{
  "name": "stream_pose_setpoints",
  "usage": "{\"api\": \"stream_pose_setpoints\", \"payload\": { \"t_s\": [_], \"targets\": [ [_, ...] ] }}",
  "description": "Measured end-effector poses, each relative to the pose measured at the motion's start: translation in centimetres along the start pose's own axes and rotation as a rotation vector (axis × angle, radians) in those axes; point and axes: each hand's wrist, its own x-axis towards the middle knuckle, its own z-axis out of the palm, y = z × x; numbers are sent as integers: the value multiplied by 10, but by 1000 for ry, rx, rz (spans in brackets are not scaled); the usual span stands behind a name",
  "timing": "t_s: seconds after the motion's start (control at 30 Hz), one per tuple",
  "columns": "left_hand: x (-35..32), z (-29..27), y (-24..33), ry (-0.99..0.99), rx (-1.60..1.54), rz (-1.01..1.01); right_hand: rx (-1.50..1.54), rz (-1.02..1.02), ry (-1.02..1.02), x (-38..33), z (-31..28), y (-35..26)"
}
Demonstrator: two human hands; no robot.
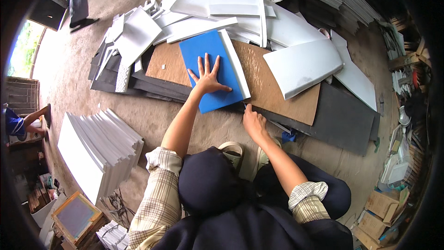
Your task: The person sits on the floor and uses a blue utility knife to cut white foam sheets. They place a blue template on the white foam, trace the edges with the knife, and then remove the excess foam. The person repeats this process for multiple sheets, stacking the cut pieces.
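Observation:
My left hand (210, 81) lies flat with spread fingers on a blue rectangular board (208, 53), pressing it down. Under the board, a white foam sheet (235, 65) shows as a strip along its right edge. Close to the board's near right corner, my right hand (255, 121) is closed around a thin blade-like tool (244, 105); only a small tip of it shows. Board and foam rest on a brown wooden panel (286, 104), which lies on dark sheets (340, 120) on the floor.
White foam offcuts (222, 0) are heaped beyond the panel. A curved white piece (303, 67) lies to the right. At the left stands a stack of white sheets (99, 150). A blue object (288, 136) is by my right foot. Other people's legs (78, 0) show at the left.

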Motion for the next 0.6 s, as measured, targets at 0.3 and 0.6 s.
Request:
{"api": "stream_pose_setpoints", "payload": {
  "t_s": [0.3,0.6],
  "targets": [
    [-1,2,-5,26,-15,-5,86,-47,-83,25,-77,-22],
    [-1,-2,4,30,-84,1,-10,-152,148,237,-93,-76]
  ]
}}
